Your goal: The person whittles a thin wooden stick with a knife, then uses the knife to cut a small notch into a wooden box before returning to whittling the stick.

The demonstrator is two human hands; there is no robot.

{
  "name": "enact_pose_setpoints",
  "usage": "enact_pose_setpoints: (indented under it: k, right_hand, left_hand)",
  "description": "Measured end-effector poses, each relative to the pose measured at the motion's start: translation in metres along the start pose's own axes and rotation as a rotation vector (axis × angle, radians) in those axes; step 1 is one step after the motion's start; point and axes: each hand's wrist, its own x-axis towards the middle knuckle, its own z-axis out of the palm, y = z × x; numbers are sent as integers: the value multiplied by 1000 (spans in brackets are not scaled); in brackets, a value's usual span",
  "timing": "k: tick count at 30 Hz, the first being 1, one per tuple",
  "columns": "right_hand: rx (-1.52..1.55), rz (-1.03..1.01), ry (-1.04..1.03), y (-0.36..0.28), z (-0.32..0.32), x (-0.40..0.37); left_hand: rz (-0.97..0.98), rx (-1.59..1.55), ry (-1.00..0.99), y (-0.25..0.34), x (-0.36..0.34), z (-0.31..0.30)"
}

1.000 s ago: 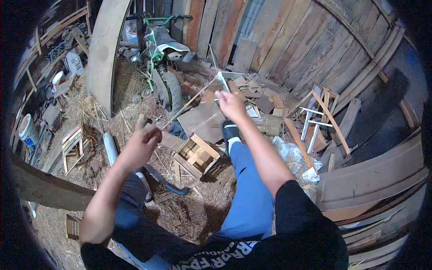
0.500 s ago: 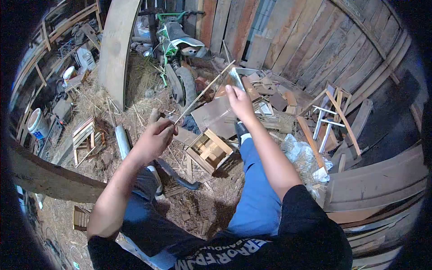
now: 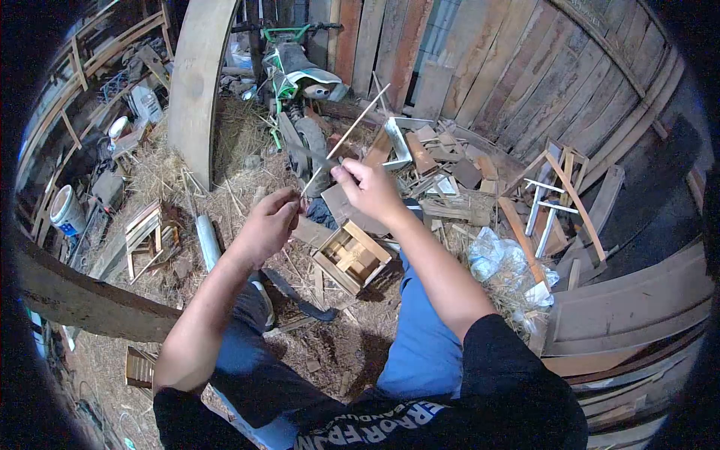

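Observation:
A thin wooden stick [image 3: 360, 122] slants up and away from my left hand [image 3: 270, 225], whose fingers are pinched around its lower end. My right hand [image 3: 369, 192] is closed, thumb on top, around what looks like a knife [image 3: 313, 156]. Its grey blade points left and crosses the stick a little above my left hand; the handle is hidden in my palm. Below both hands, a small slatted wooden crate [image 3: 335, 271] sits on the ground between my legs, with wood pieces inside.
Straw and wood scraps cover the floor. A curved dark tool [image 3: 300, 296] lies by my left foot. Ahead stands a green and white motorbike [image 3: 296, 64], beside a leaning board [image 3: 196, 90]. Scrap wood [image 3: 450, 154] and a plastic bag [image 3: 495, 255] lie to the right; a white bucket [image 3: 67, 211] stands left.
My right hand has moved left and down toward my left hand, bringing the blade across the stick. The left hand has shifted slightly, still holding the stick.

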Motion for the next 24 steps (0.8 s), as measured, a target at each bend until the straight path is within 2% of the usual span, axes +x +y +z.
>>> enact_pose_setpoints:
  k: [1, 4, 5, 6, 9, 12, 13, 14, 16, 19, 22, 24]
  right_hand:
    - [-23, -24, -18, -5, 0, -1]
    - [-146, -143, -76, -17, -3, -4]
    - [-187, -192, 1, -16, -1, -3]
    - [-119, -84, -8, -13, 0, 2]
    - [-133, -80, 53, -10, -1, 4]
    - [-227, -223, 34, -17, 0, -5]
    - [-47, -21, 11, -8, 3, 2]
    - [-101, -57, 62, 4, -3, 10]
    - [-179, -61, 13, 7, -4, 12]
    - [-148, -278, -7, -7, 9, -12]
    - [-214, -86, -87, 11, -4, 13]
    - [-227, -135, -57, 7, 0, 9]
  left_hand:
    - [70, 53, 7, -4, 3, -1]
    - [66, 42, 38, -4, 3, -2]
    - [74, 46, 71, -3, 2, -1]
    - [78, 50, 103, 6, -3, 6]
    - [112, 136, 137, 6, -7, 7]
    - [254, 283, 157, -4, -4, 1]
    - [307, 333, 158, -8, -7, 2]
    - [269, 341, 160, -9, -9, 3]
    - [207, 360, 168, -4, -11, 3]
    - [333, 456, 181, -12, -13, -1]
    - [261, 407, 195, -10, -9, -4]
    - [327, 362, 196, -20, -3, -7]
